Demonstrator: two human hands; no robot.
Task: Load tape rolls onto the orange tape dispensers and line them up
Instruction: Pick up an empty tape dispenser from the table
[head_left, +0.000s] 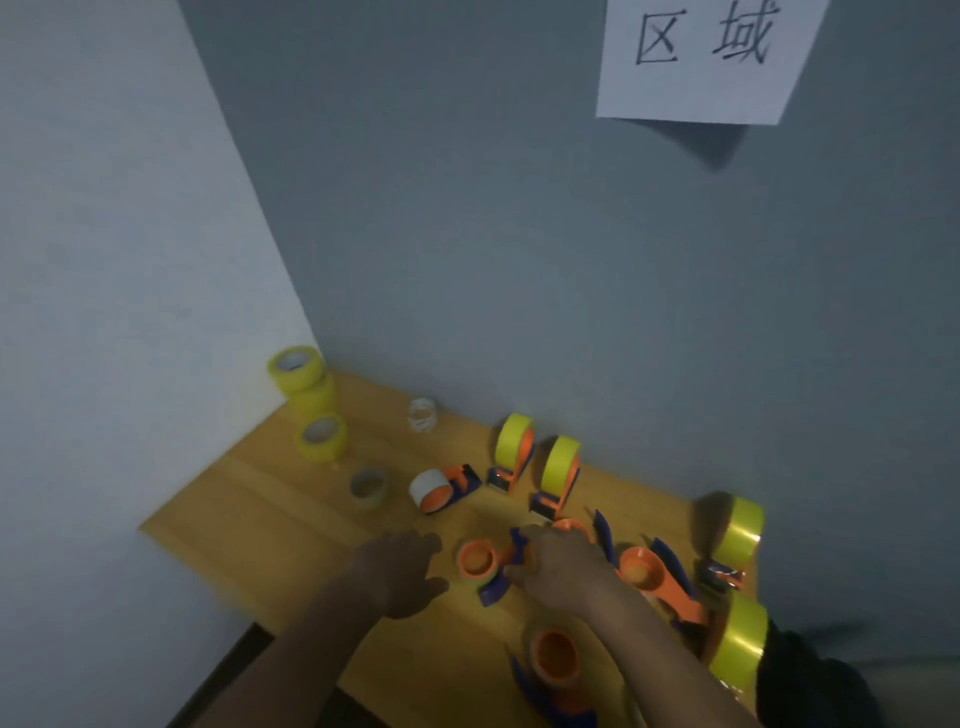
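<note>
Roughly half-done: two loaded orange plastic tape dispensers (514, 457) line the worktop's (270, 499) back edge; right hand (558, 571) grasps an empty one (485, 564) (left (397, 569) released); yellow tape rolls (311, 395) wait.

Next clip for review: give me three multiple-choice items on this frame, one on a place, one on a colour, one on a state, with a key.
1. Where do the spare yellow rolls stand stacked?
A. far left corner of the table
B. on the floor
C. under the paper sign

2. What colour is the tape on the two upright dispensers by the wall?
A. blue
B. yellow
C. white

3. What is the right hand doing?
A. hanging idle
B. gripping an empty dispenser
C. touching the wall

Key: 1 A, they stand where the walls meet. 2 B, both rolls are yellow. 3 B, its fingers curl round the blue handle.
</note>
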